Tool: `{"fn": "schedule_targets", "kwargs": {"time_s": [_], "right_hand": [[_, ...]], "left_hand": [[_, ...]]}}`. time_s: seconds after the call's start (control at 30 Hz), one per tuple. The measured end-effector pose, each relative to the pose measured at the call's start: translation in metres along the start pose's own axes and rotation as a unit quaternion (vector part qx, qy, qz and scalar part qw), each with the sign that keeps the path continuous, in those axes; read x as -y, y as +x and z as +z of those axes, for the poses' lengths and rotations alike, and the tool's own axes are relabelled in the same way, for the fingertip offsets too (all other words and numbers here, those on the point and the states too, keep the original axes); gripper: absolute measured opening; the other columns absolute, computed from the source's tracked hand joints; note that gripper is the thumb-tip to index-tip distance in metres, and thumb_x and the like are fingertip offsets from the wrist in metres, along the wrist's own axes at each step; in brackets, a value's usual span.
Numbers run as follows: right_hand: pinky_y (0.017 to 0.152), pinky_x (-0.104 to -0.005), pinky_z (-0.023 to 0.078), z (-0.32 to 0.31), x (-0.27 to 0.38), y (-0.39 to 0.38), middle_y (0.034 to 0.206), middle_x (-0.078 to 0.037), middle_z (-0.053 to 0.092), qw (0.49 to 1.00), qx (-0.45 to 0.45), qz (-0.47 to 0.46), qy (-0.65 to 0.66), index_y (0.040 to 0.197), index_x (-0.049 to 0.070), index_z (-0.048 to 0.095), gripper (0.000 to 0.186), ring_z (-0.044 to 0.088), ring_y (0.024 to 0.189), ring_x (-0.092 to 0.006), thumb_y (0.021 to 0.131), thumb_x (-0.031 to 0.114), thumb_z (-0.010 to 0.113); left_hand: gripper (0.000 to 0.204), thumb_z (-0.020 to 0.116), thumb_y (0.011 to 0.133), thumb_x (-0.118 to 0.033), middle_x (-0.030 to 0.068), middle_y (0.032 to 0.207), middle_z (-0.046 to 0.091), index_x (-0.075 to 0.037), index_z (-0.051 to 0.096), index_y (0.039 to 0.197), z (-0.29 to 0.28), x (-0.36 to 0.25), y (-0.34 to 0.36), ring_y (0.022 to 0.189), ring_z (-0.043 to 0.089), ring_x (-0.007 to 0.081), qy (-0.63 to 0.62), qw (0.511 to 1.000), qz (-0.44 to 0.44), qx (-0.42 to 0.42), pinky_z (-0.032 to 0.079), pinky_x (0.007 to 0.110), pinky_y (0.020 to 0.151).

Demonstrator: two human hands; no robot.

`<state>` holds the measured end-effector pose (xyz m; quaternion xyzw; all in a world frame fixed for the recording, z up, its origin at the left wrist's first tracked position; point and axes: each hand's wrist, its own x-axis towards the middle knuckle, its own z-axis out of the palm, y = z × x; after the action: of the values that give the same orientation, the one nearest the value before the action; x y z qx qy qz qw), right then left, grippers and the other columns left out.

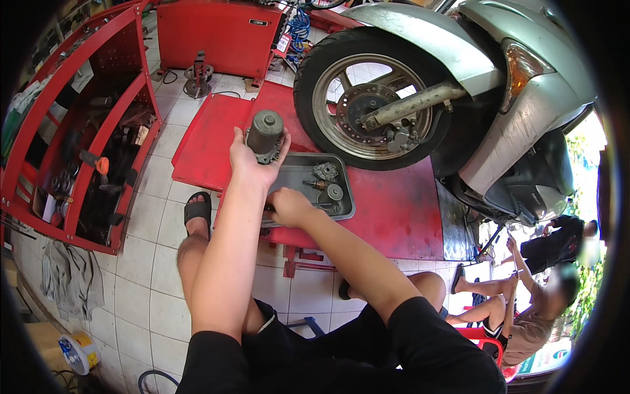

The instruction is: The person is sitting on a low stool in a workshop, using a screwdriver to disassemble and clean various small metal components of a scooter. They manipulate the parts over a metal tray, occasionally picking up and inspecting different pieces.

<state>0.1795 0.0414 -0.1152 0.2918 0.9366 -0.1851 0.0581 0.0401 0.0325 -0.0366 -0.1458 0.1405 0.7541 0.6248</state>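
Your left grip (254, 164) is curled around the lower end of the grey metal cylinder (265, 133), at eleven o'clock from the grey tray (294, 176) on the red bench (400, 217). Your right grip (291, 207) is bent inward at the tray's eight o'clock; its contents I cannot tell. Metal parts (325, 171) lie toward three.

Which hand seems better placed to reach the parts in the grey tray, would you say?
Probably the right hand: it is at the grey tray, while the left hand holds a metal cylinder. Whether the right grips anything is unclear.
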Motion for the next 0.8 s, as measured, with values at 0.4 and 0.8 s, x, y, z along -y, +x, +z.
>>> {"fn": "schedule_targets", "kwargs": {"time_s": [0.4,0.8], "right_hand": [[0.074,-0.0397,0.055,-0.067,-0.057,-0.131,0.078,-0.017,0.069,0.969,-0.102,0.014,0.226,0.09,0.001,0.072,0.021,0.068,0.081,-0.0347,0.072,0.011,0.077],[0.049,-0.0361,0.049,-0.103,-0.02,-0.192,0.102,-0.005,0.062,0.958,-0.278,-0.069,-0.003,0.095,0.007,0.07,0.021,0.064,0.061,-0.0228,0.074,0.004,0.067]], "left_hand": [[0.066,0.038,0.103,-0.056,0.0233,0.112,0.06,0.004,0.054,0.124,-0.002,0.058,-0.01,0.104,0.061,0.0379,0.064,0.992,-0.092,0.06,0.052,0.053,0.099],[0.042,0.046,0.105,-0.041,0.0127,0.112,0.066,-0.003,0.058,0.121,-0.039,0.13,-0.033,0.101,0.066,0.025,0.306,0.927,-0.184,0.116,0.056,0.039,0.086]]}}
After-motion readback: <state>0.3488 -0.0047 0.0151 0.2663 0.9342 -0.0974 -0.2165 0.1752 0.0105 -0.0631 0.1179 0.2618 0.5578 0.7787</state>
